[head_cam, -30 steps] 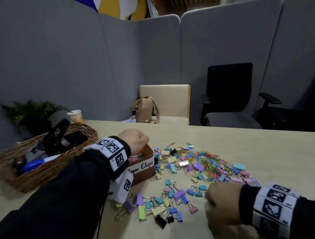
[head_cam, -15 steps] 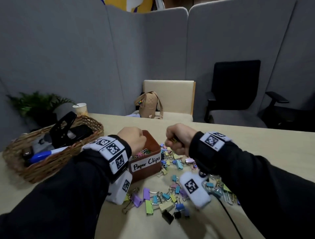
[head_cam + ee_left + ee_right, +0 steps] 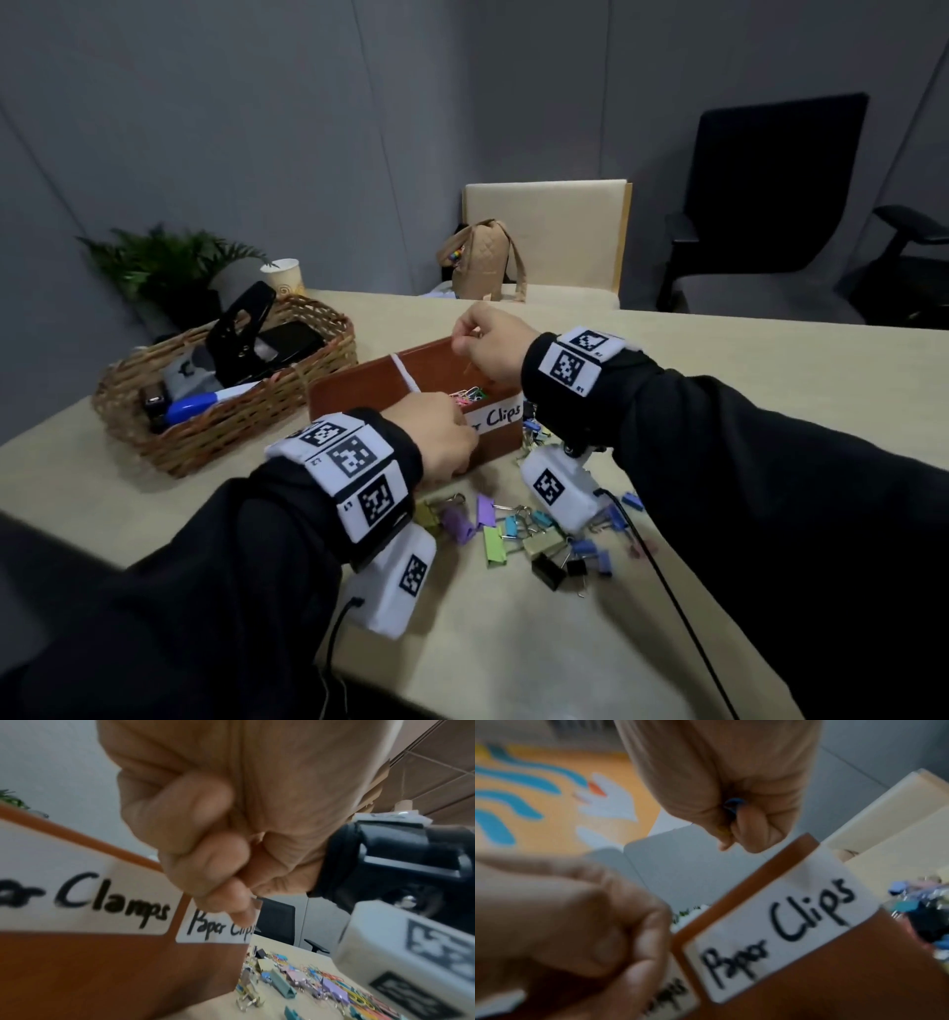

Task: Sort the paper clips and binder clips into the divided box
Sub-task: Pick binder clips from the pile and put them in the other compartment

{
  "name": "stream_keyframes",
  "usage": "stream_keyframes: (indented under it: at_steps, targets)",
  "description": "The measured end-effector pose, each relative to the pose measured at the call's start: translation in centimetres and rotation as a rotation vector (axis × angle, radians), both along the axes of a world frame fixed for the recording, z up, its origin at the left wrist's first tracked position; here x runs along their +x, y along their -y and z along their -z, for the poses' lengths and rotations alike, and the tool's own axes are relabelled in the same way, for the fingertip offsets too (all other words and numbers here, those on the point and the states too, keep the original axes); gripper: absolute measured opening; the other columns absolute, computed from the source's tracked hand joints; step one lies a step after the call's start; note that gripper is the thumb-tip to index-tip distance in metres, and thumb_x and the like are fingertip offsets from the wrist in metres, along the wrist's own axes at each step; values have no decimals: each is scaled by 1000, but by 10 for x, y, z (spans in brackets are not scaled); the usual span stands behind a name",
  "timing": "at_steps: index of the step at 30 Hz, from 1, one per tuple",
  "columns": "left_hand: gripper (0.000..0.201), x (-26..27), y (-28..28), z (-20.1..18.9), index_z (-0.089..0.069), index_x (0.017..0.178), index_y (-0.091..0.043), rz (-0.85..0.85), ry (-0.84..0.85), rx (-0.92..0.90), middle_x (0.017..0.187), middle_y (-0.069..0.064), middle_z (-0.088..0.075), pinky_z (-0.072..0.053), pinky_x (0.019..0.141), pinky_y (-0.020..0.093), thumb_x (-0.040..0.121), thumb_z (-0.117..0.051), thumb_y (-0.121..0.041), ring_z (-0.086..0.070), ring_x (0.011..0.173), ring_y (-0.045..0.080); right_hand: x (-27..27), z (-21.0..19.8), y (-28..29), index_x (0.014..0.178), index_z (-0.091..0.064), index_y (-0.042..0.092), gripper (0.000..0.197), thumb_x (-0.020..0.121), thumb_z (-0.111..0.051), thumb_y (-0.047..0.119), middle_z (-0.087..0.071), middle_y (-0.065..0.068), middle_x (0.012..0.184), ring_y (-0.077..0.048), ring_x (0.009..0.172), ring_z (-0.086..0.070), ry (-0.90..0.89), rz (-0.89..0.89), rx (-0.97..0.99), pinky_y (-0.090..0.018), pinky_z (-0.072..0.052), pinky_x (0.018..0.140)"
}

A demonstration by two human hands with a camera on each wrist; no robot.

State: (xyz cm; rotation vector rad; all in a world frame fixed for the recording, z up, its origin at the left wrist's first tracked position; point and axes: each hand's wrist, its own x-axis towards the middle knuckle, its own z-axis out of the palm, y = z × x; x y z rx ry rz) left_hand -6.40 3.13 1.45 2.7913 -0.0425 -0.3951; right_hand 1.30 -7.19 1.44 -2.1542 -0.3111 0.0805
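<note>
Now the right hand (image 3: 490, 343), fist curled round paper clips (image 3: 732, 806), hovers over the box (image 3: 359, 395) (Paper Clips half). Left hand (image 3: 436, 437) is curled at the front wall; holding anything, I cannot tell. Next: release inside, then fetch more from the desk (image 3: 719, 360).

Divided box (image 3: 359, 406) at table (image 3: 770, 360) centre, one compartment labelled for clamps on left, one for paper clips on right. Paper clips (image 3: 470, 395) inside right compartment. Wicker basket (image 3: 215, 437) left of box, holding a hole punch (image 3: 241, 329) and a marker (image 3: 205, 406). Paper cup (image 3: 285, 275) and plant (image 3: 169, 262) behind basket. Loose binder clips (image 3: 524, 534) on table before and right of box. Left hand (image 3: 436, 437) at box's near wall; right hand (image 3: 488, 344) above right compartment. Bag (image 3: 482, 262) on chair (image 3: 554, 231) behind table; office chair (image 3: 770, 195) at far right.
</note>
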Motion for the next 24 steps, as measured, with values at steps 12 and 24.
stream_keyframes:
  at_steps: [12,24]
  targets:
    - [15,16,52,25,-66,83,-17,263,58,35,81,-1,-66,-51,71,29,87,-62,-31,-63,78,18,-33,0,126,84,-64,19,9,84,-68,10,-64,3,79,-15,71,-62,35,4,-343,-29,-53,69]
    - [7,18,149,40,-71,87,-16,642,124,25,76,-9,-61,-41,68,21,84,-66,-17,-54,73,7,-83,23,235,70,-62,20,21,76,-61,0,-67,7,73,-14,73,-61,-136,61,-895,-27,-50,67]
